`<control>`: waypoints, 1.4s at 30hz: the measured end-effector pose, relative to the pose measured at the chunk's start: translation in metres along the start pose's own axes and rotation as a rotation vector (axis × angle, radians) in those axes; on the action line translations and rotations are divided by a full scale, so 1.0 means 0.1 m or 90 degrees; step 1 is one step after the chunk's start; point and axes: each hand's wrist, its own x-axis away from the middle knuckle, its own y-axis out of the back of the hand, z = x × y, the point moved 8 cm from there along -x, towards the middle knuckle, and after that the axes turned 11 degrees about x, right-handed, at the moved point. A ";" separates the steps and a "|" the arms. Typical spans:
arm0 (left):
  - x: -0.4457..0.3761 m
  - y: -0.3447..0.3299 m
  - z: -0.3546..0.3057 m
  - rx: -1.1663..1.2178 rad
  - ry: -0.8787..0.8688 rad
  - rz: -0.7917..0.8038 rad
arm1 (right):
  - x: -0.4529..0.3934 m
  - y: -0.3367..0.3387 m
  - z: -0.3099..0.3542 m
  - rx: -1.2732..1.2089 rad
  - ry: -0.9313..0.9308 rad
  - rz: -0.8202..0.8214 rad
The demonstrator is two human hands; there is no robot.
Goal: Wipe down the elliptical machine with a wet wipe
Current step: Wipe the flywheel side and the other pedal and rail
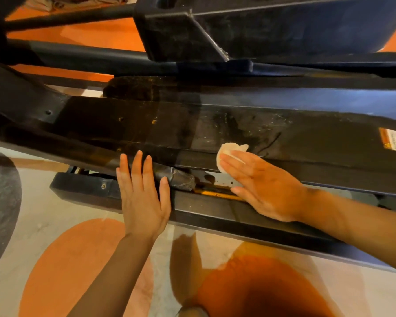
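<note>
The right hand [263, 184] lay flat, fingers straight and together, pressing a small bunched wet wipe [229, 154] against the near edge of the elliptical machine [238, 124]'s broad black centre panel; the wipe showed only past the fingertips [226, 160], on their far-left side. The panel's long axis ran left to right across the view, so the dusty, streaked stretch not yet reached appeared to lie along that line, both leftward from the fingertips and rightward toward the warning label [394, 141] at the panel's right end. The left hand [144, 197] rested open, fingers spread and straight, on the lower rail [215, 211] just left of the wipe, holding nothing and probably bracing. The right hand, already on the wipe, was the one placed to sweep along the panel.
</note>
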 end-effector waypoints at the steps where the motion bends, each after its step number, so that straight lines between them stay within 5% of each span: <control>1: -0.01 -0.01 -0.02 -0.005 -0.001 0.006 | 0.17 0.01 -0.13 -0.005 -0.018 0.002; 9: -0.15 -0.16 -0.30 0.014 -0.011 0.058 | 0.40 0.09 -0.44 -0.139 -0.160 0.114; 14: -0.30 -0.41 -0.75 0.060 -0.093 0.163 | -0.14 -0.01 -0.62 -0.431 -0.219 0.348; 16: -0.33 -0.50 -0.84 0.061 -0.090 0.183 | -0.21 -0.10 -0.72 -0.402 -0.208 0.396; 23: -0.29 -0.64 -0.89 0.107 -0.065 0.188 | -0.34 -0.12 -1.37 -0.169 -0.238 0.157; 27: -0.29 -0.67 -0.89 0.102 -0.065 0.190 | -0.11 -0.15 -0.98 -0.270 -0.082 0.316; 30: -0.28 -0.67 -0.90 0.109 -0.072 0.198 | 0.13 -0.17 -1.15 -0.290 -0.119 0.376; 37: -0.31 -0.75 -0.98 0.108 -0.068 0.215 | 0.07 -0.23 -1.77 -0.155 -0.309 0.112; 42: -0.29 -0.82 -1.14 0.117 -0.069 0.238 | 0.28 -0.31 -1.35 -0.336 -0.246 0.324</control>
